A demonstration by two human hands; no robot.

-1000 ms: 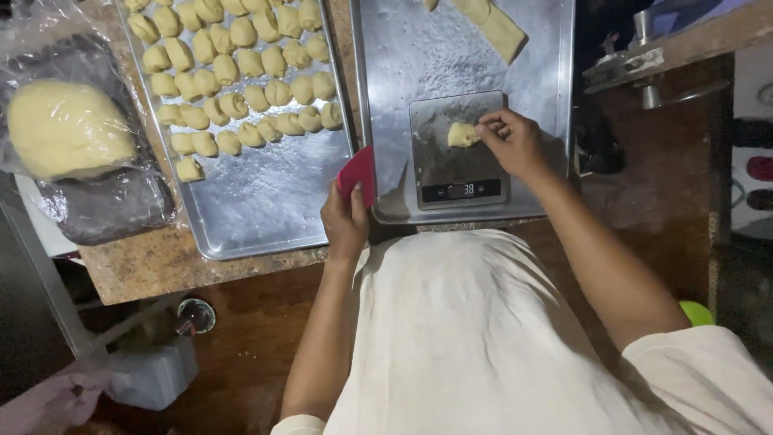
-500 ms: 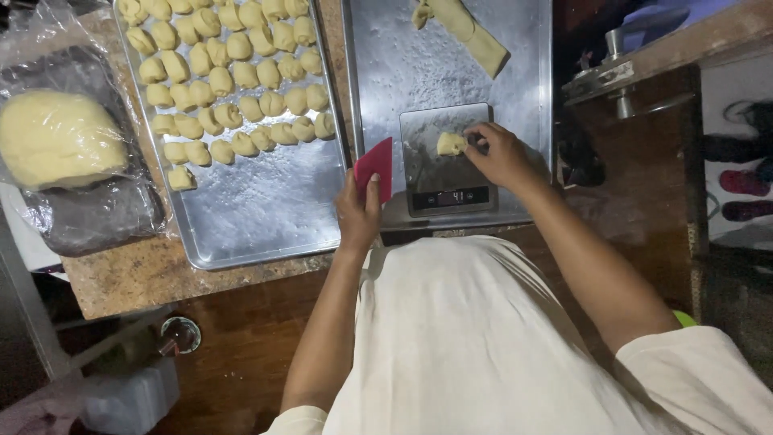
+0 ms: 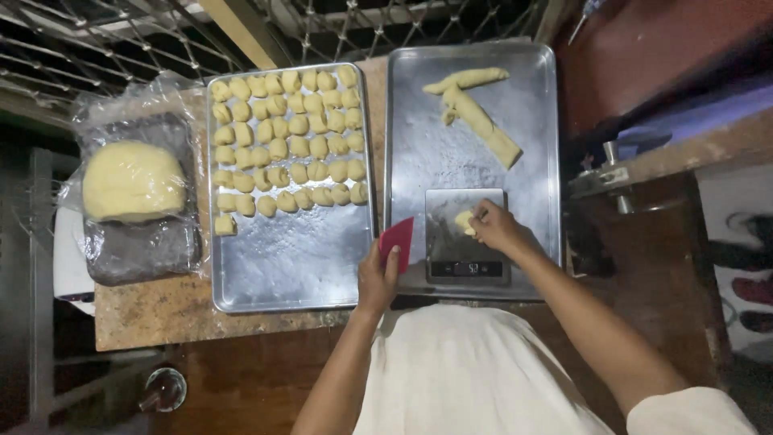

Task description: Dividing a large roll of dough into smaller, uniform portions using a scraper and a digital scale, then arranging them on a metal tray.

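On the scale [image 3: 467, 242], the right hand [image 3: 495, 227] pinches a dough piece [image 3: 464, 221].

Rows of dough pieces [image 3: 283, 141] fill a tray [image 3: 290, 266] beside a wrapped dough mound [image 3: 133, 180]

The light falls from above onto my two metal trays [image 3: 471, 161], which give a soft grey glare. Around them the view is dim; the floor and right side are dark. The edges bend a little, and my hands look slightly blurred.
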